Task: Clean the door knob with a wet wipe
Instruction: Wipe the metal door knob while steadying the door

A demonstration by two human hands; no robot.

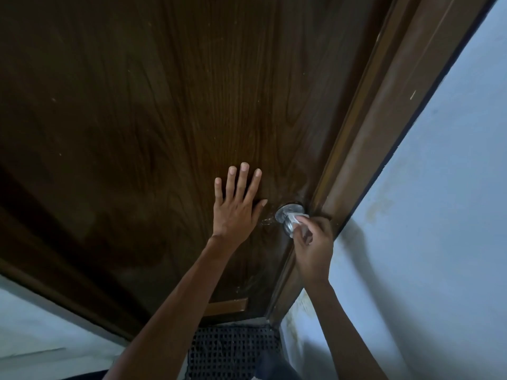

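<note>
A silver metal door knob (285, 216) sticks out of the dark brown wooden door (164, 119) close to its right edge. My right hand (312, 244) pinches a crumpled white wet wipe (296, 218) and holds it against the knob's neck, hiding most of the knob's outer end. My left hand (237, 207) lies flat on the door panel just left of the knob, fingers straight and spread, thumb pointing toward the knob.
The brown door frame (384, 138) runs diagonally right of the knob, with a pale blue wall (439, 215) beyond it. A dark perforated floor mat (233, 349) lies at the door's foot. Another pale wall (41, 325) shows at lower left.
</note>
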